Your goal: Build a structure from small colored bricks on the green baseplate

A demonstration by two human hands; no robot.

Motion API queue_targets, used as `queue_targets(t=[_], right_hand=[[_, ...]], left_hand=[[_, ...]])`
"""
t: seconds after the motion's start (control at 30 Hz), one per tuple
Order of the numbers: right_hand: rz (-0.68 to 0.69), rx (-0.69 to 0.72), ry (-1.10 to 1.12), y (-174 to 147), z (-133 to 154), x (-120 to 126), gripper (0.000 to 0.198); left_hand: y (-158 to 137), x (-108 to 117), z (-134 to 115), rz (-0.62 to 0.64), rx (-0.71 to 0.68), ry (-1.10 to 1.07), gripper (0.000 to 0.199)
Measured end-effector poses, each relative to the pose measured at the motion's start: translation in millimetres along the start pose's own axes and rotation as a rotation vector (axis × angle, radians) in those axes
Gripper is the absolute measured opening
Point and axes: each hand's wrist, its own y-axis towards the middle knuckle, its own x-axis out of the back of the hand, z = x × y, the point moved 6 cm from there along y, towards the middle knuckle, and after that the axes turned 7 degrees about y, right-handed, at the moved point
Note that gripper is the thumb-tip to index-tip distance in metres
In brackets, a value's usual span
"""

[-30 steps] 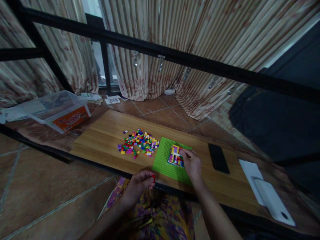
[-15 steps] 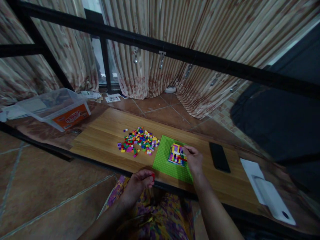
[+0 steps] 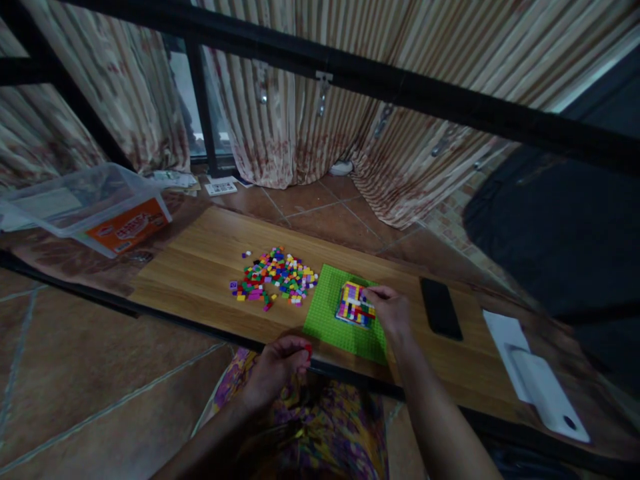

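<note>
A green baseplate [image 3: 320,319] lies on the wooden board, and on it stands a low block of many-coloured toy bricks [image 3: 353,303]. My right hand [image 3: 393,310] is over the right side of that block, fingers pinched together at its upper right edge. Whatever those fingertips hold, if anything, is hidden. Close to the board's front edge, my left hand [image 3: 280,367] pinches a small red brick [image 3: 308,352] between thumb and fingers. Left of the baseplate spreads a pile of loose bricks [image 3: 280,275] in mixed colours.
A black phone [image 3: 441,309] lies on the wooden board [image 3: 185,267] to the right. Beyond it are a white sheet and a white object [image 3: 545,390]. A clear plastic bin [image 3: 100,213] with an orange label stands at the left. A dark metal bar [image 3: 350,70] crosses above.
The view has shifted slightly, so the scene sits a little higher. Both hands hold nearly the same places, the right still at the brick block and the left still with the red brick.
</note>
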Motion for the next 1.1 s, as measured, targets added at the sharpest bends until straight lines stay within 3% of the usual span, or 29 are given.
queue_targets(t=[0.23, 0.4, 0.47, 0.63, 0.8, 1.1], right_hand=[[0.001, 0.027, -0.012, -2.9, 6.4, 3.4, 0.030], [-0.103, 0.126, 0.094, -42.0, 22.2, 7.2, 0.030], [-0.029, 0.133, 0.140, -66.2, 29.0, -0.7, 0.029], [0.317, 0.175, 0.112, -120.0, 48.9, -28.1, 0.023], [0.489, 0.300, 0.068, -138.9, 66.7, -38.7, 0.022], [0.504, 0.246, 0.124, -139.6, 61.6, -43.0, 0.019]], left_hand=[[-1.8, -6.5, -4.0, 0.025, 0.017, -0.083, 0.031], [-2.9, -7.8, -11.1, 0.066, 0.027, -0.183, 0.031], [-2.5, -9.0, -13.7, 0.084, 0.034, -0.230, 0.032], [-4.6, -18.1, -22.3, 0.167, 0.027, -0.362, 0.035], [-9.3, -23.4, -28.3, 0.208, 0.025, -0.382, 0.034], [-10.6, -25.9, -32.6, 0.216, -0.043, -0.293, 0.034]])
